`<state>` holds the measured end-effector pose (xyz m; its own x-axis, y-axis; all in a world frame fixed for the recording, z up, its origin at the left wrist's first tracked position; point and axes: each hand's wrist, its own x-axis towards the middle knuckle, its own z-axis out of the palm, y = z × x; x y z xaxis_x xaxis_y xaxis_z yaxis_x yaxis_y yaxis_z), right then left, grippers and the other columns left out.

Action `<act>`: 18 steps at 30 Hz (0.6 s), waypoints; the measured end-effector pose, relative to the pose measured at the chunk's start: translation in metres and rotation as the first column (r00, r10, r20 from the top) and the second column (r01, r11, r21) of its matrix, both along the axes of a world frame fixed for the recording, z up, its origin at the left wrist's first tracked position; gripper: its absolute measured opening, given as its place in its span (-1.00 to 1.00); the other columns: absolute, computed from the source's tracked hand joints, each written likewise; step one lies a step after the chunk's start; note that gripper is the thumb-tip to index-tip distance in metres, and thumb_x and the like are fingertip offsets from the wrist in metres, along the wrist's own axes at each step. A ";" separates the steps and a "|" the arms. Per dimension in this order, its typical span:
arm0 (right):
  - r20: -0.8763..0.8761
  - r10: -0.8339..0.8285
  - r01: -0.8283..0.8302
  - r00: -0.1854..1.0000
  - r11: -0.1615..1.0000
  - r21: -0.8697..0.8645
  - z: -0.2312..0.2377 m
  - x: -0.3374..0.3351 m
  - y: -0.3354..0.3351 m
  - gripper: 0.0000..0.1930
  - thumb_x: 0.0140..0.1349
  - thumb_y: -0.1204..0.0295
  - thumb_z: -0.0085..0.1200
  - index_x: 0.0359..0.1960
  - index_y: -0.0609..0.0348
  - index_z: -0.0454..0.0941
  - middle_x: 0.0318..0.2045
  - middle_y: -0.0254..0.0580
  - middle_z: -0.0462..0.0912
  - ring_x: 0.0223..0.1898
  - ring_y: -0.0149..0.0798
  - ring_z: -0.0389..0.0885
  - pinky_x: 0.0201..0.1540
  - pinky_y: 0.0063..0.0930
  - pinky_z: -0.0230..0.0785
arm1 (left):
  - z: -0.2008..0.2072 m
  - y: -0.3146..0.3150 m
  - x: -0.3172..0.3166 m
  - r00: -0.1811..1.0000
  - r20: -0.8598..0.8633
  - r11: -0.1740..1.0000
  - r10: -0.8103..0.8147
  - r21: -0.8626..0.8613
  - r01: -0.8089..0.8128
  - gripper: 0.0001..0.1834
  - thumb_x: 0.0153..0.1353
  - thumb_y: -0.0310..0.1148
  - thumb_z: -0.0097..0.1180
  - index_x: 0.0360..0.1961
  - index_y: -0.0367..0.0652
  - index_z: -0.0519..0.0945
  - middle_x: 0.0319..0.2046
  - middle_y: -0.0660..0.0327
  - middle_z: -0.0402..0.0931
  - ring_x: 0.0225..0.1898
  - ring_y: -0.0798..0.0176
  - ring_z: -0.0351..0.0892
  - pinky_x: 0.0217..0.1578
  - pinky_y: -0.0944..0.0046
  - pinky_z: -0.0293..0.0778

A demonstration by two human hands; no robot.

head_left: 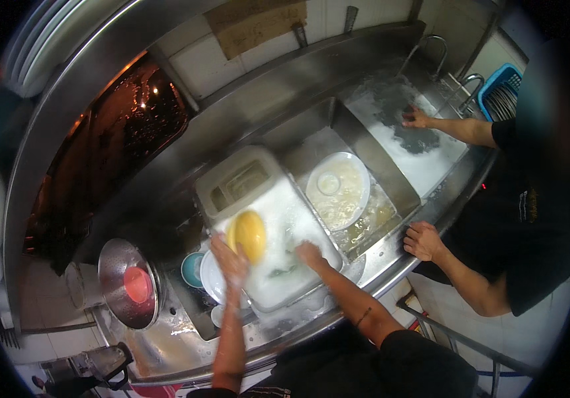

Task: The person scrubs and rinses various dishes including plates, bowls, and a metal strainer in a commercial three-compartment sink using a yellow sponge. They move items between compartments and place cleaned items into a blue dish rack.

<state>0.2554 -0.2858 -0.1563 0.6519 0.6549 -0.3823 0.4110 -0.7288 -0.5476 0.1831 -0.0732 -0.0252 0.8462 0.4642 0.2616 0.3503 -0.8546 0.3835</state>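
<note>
My left hand (231, 262) is at the near left edge of a foam-filled tub (285, 304), its fingers and thumb about the rim of a yellow bowl (250, 235). The bowl is tilted over the white suds. My right hand (308, 253) dips into the foam at the tub's right side. Its fingertips are hidden there, so what they touch does not show. Below my left hand, a white plate (213, 278) and a teal bowl (192, 270) lie beside the tub. At the tub's far end is a greyish container (232, 174) with compartments.
A sink basin (378, 159) right of the tub holds a white basin (362, 179) of cloudy water. Farther right, a co-worker's hand (418, 119) reaches into a foamy sink; their other hand (423, 241) is at the counter edge. A metal bowl (116, 272) with a red bowl (138, 284) stands left.
</note>
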 end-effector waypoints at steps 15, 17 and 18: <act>0.205 0.090 -0.179 0.974 0.864 0.471 0.059 0.008 0.016 -0.60 0.16 0.38 -0.04 0.06 0.19 0.40 0.02 0.14 0.45 0.08 0.14 0.37 0.24 -0.07 0.08 | -0.114 -0.090 -0.031 0.987 0.065 0.748 0.148 -0.660 -0.068 -0.54 0.41 -0.18 -0.27 0.00 -0.40 0.45 -0.07 -0.15 0.49 -0.01 -0.01 0.48 0.06 0.15 0.35; 0.187 0.212 -0.262 0.959 0.916 0.304 0.086 -0.007 0.025 -0.56 0.07 0.48 -0.05 0.06 0.21 0.38 -0.02 0.17 0.46 0.11 0.16 0.31 0.25 -0.05 0.03 | -0.120 -0.061 -0.023 0.984 0.076 0.574 0.161 -0.818 -0.031 -0.57 0.36 -0.22 -0.20 0.03 -0.39 0.43 -0.06 -0.18 0.47 0.02 -0.07 0.46 0.07 0.14 0.34; 0.099 0.387 -0.399 0.917 0.904 0.156 0.115 -0.004 0.020 -0.56 0.07 0.50 -0.08 0.07 0.21 0.38 -0.01 0.19 0.46 0.12 0.17 0.29 0.25 -0.05 0.03 | -0.102 -0.040 -0.018 0.949 0.007 0.173 0.316 -0.984 -0.050 -0.57 0.31 -0.25 -0.15 0.05 -0.38 0.42 -0.04 -0.21 0.46 0.04 -0.13 0.44 0.07 0.12 0.34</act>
<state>0.2515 -0.2662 -0.0411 0.3474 0.9142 -0.2090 0.6831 -0.3993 -0.6114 0.1650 -0.1137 -0.1272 0.6980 0.5913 -0.4039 0.2559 0.3208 0.9119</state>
